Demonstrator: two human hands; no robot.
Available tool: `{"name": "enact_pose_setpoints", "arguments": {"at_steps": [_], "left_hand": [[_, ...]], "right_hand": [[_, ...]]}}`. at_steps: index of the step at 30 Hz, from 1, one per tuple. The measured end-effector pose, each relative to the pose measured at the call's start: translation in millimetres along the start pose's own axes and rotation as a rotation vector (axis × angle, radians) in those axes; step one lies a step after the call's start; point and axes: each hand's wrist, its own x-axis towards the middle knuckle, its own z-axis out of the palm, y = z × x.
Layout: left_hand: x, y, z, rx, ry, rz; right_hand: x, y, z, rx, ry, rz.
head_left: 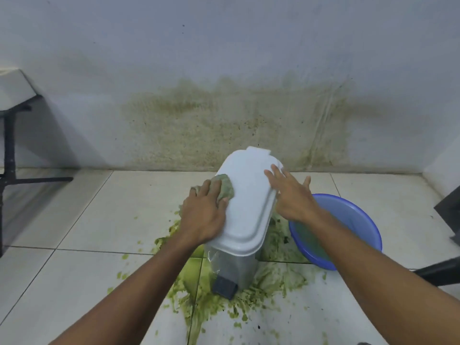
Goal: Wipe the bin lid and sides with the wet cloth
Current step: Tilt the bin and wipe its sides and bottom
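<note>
The head camera, the only view here, looks down at a pedal bin (pixel 240 268) standing on a pale tiled floor (pixel 99 220) close to a white wall (pixel 224 46). The bin's white lid (pixel 249 202) is down. The wet cloth (pixel 227 188), a crumpled grey-green wad, lies on the lid's left edge, towards the far end. The left hand (pixel 204 215) presses flat on it: its fingers (pixel 216 186) are spread wide and nearly straight across the cloth, and the thumb rests on the cloth's near side, so the cloth is pinned rather than bunched in a fist. The right hand (pixel 291 197) lies palm down on the lid's right side, its fingers (pixel 273 176) also wide and straight, holding nothing, with the fingertips near the far right corner. Both forearms are bare. Below the lid the bin's grey side shows, with a dark foot pedal (pixel 224 288) at its base. Thick green muck (pixel 276 277) is smeared over the tiles all round the bin's foot, with smaller splashes scattered nearer the camera. Just right of the bin, under the right forearm, sits a blue basin (pixel 373 229) holding greenish water (how deep, I cannot tell). The wall behind the bin carries a broad olive-green stain (pixel 224 125) running down to the floor. At the far left stands a black metal stand (pixel 10 145), and 2 dark shapes cut in at the right edge, too cropped to identify.
</note>
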Motion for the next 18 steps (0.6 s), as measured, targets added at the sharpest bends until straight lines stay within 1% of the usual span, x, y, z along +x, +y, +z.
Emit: {"name": "enact_pose_setpoints", "arguments": {"at_steps": [2, 4, 5, 6, 8, 9, 12, 15, 18], "left_hand": [[-2.7, 6.8, 3.4, -0.023, 0.027, 0.018], [-0.6, 4.4, 5.7, -0.083, 0.032, -0.006], [0.5, 1.8, 6.7, -0.121, 0.031, -0.022], [1.9, -0.7, 7.4, -0.158, 0.031, -0.032], [3.7, -1.5, 5.8, -0.203, 0.023, -0.033], [3.7, -1.5, 5.3, -0.219, 0.02, -0.029], [0.8, 0.1, 2.1, -0.293, 0.042, -0.036], [-10.2, 2.6, -0.4, -0.413, 0.114, -0.038], [-20.9, 6.8, 2.5, -0.51, 0.162, 0.052]], "right_hand": [[1.3, -33.6, -7.3, 0.041, -0.006, -0.031], [-20.7, -59.2, 3.5, 0.237, 0.079, -0.078], [-37.9, -68.3, 14.2, 0.308, 0.142, -0.141], [-54.4, -75.5, 24.8, 0.28, 0.176, -0.228], [-72.9, -78.5, 45.2, 0.099, 0.148, -0.33], [-73.6, -77.9, 49.0, 0.021, 0.12, -0.324], [-68.3, -84.9, 38.5, -0.098, 0.039, -0.279], [-67.4, -89.1, 22.8, -0.111, -0.031, -0.258], [-61.8, -72.2, 4.2, -0.033, -0.054, -0.24]]}}
